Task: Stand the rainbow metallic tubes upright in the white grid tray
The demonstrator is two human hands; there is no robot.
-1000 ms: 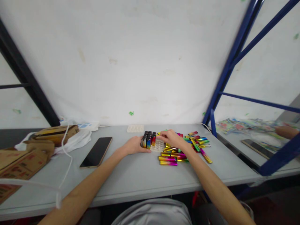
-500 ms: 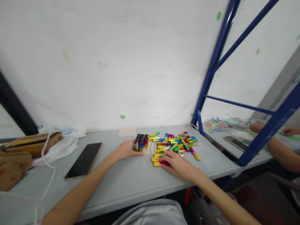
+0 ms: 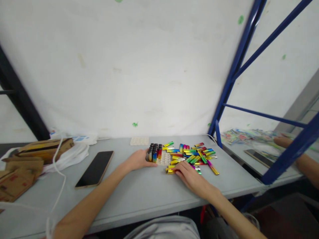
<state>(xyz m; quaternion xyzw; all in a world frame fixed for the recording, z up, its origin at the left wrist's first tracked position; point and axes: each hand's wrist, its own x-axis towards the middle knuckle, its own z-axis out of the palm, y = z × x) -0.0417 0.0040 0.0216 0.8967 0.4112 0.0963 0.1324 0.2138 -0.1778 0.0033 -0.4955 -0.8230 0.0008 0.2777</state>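
Note:
My left hand (image 3: 136, 160) rests on the grey table (image 3: 139, 189) and holds the left side of a small white tray (image 3: 164, 159) with several rainbow-coloured lighters (image 3: 154, 152) standing upright in it. My right hand (image 3: 190, 175) lies flat over the near edge of a loose pile of shiny coloured lighters (image 3: 193, 154), with its fingertips on a yellow one (image 3: 170, 170). Whether the fingers grip it is hidden.
A black phone (image 3: 95, 168) lies left of my left arm. Brown cardboard boxes (image 3: 30, 156), a white bag and a white cable sit at far left. An empty white tray (image 3: 139, 141) lies near the wall. Blue rack posts (image 3: 231, 78) stand right; another person's hand (image 3: 284, 141) works beyond.
My right hand came back from the tray to the near edge of the lighter pile and now rests on a yellow lighter. The left hand stayed on the tray.

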